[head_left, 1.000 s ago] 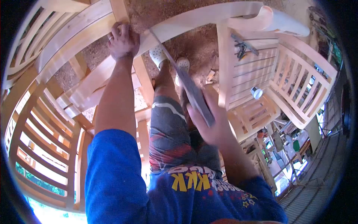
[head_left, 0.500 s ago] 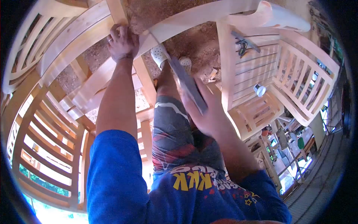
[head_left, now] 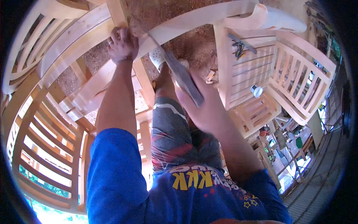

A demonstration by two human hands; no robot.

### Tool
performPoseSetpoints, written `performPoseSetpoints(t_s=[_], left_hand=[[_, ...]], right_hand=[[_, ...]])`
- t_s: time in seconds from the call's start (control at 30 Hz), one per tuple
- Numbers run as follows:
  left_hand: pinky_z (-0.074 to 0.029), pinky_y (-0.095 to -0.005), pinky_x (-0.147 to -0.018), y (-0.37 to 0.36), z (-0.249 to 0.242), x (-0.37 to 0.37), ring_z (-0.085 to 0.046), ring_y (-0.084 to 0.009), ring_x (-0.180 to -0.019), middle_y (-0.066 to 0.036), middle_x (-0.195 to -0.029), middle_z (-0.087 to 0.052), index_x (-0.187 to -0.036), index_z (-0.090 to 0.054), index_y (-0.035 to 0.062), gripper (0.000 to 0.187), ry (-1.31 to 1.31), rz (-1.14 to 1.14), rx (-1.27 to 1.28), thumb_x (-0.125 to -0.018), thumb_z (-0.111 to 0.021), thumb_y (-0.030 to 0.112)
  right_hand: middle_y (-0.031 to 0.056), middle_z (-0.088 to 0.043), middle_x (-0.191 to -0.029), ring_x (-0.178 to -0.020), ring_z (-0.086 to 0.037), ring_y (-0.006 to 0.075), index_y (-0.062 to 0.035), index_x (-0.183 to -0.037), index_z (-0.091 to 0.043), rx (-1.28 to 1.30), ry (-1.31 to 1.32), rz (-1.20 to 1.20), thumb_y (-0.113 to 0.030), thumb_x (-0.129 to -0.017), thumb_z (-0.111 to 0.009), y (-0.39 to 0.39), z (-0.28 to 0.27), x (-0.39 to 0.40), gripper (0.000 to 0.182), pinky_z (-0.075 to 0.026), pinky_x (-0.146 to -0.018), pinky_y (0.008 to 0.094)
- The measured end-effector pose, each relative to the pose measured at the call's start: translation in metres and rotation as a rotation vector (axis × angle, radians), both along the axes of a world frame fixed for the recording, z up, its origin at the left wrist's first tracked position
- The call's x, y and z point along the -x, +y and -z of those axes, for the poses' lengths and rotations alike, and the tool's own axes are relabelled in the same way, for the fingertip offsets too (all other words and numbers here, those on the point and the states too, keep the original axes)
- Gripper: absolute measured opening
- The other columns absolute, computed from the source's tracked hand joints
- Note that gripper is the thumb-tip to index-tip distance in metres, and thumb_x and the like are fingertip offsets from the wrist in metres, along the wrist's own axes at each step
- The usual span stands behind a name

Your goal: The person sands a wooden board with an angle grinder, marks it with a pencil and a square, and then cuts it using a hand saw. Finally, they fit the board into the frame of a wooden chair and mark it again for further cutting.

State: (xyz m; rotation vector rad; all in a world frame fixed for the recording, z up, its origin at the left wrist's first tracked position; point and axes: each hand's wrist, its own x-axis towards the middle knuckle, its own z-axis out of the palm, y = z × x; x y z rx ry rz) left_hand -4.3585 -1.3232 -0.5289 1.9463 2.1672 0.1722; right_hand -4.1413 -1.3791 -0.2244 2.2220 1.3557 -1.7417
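My left hand (head_left: 123,44) lies at the joint of a pale wooden rail (head_left: 89,35) and a wooden post (head_left: 117,13), with its fingers bent over the wood. In my right hand (head_left: 203,106) is a handsaw (head_left: 182,76), a long grey tapering blade that points up and to the left. Its thin far end, blurred, crosses the curved wooden board (head_left: 194,18) just right of my left hand. My right fingers wrap round its near end, and the handle is mostly hidden by them.
Slatted wooden chair frames stand at left (head_left: 48,149) and right (head_left: 302,82). On the right one lie a dark clamp-like tool (head_left: 240,44) and a small white container (head_left: 256,90). My white clog (head_left: 157,56) is on the dirt floor below. Clutter lies at lower right.
My right hand and the saw have shifted slightly up and left. The left hand stays at the same spot on the wood. The whole view has turned a little.
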Motion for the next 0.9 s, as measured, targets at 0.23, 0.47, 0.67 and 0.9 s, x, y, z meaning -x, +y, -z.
performPoseSetpoints(t_s=[0.23,0.47,0.67,0.9], left_hand=[[-0.053,-0.0565,-0.097,0.002,-0.001,-0.002,-0.054,-0.0414,-0.127,-0.009,-0.146,-0.047,-0.135,-0.056,0.0235,0.053,0.033,-0.029,0.095,-0.088,-0.07,0.044],[-0.052,-0.056,-0.097,-0.003,-0.002,-0.003,-0.053,-0.0398,-0.127,-0.008,-0.145,-0.047,-0.135,-0.056,0.0251,0.054,-0.002,-0.009,0.047,-0.087,-0.069,0.044],[-0.053,-0.0568,-0.093,0.0,0.004,0.001,-0.054,-0.0385,-0.124,-0.007,-0.143,-0.049,-0.134,-0.058,0.0241,0.05,-0.006,-0.023,0.003,-0.086,-0.063,0.039],[-0.054,-0.0563,-0.09,0.003,-0.003,-0.003,-0.055,-0.0381,-0.122,-0.006,-0.142,-0.049,-0.132,-0.059,0.0247,0.048,0.0,-0.032,0.069,-0.085,-0.064,0.035]], right_hand=[[0.0202,-0.071,-0.113,-0.106,-0.073,0.031,-0.0027,-0.145,-0.05,0.186,-0.069,-0.005,-0.025,-0.096,-0.066,-0.056,-0.144,-0.04,0.056,-0.055,-0.094,0.0403],[0.0145,-0.071,-0.093,-0.087,-0.072,0.0204,-0.0006,-0.131,-0.06,-0.012,0.062,-0.019,-0.022,-0.1,-0.067,0.043,0.023,0.013,0.039,-0.055,-0.078,0.0349],[0.0292,-0.071,-0.112,-0.109,-0.073,0.041,0.0006,-0.149,-0.045,0.223,-0.046,-0.002,-0.028,-0.098,-0.067,-0.033,-0.125,-0.035,0.063,-0.057,-0.093,0.0481],[0.0237,-0.073,-0.095,-0.095,-0.076,0.0383,0.0001,-0.124,-0.061,0.023,0.061,0.064,-0.025,-0.096,-0.069,0.027,-0.013,-0.005,0.038,-0.058,-0.082,0.0481]])
